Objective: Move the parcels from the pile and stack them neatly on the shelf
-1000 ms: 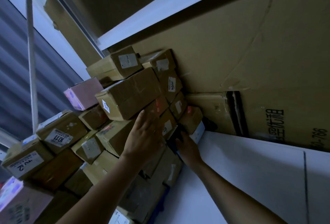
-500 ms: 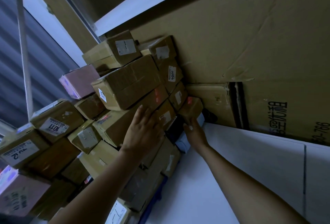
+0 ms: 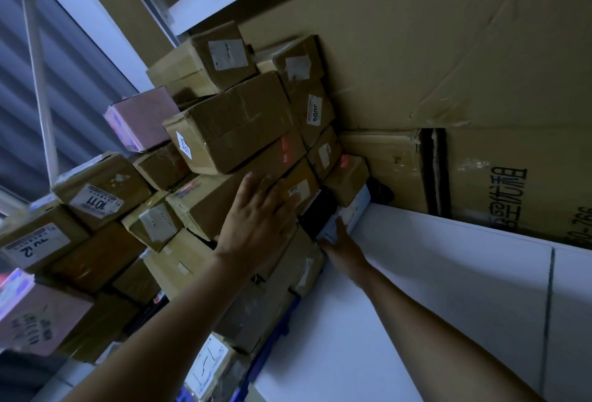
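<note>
Fingers [image 3: 253,190] on stacked parcels [image 3: 230,132], white shelf [image 3: 432,273], apparently cardboard backing [image 3: 416,49], dim.

Dim light falls on a ribbed grey wall [image 3: 83,91], a white pole [image 3: 38,81] and large cardboard sheeting [image 3: 448,49].

Parcels [image 3: 230,126] made of matt brown cardboard, white paper labels [image 3: 227,54] stuck on, pink carton [image 3: 144,116] smoothly finished, large backing cardboard [image 3: 448,33] creased and matt, patched with glossy clear tape [image 3: 473,167], shelf board [image 3: 432,273] seen as smooth matt white.
</note>
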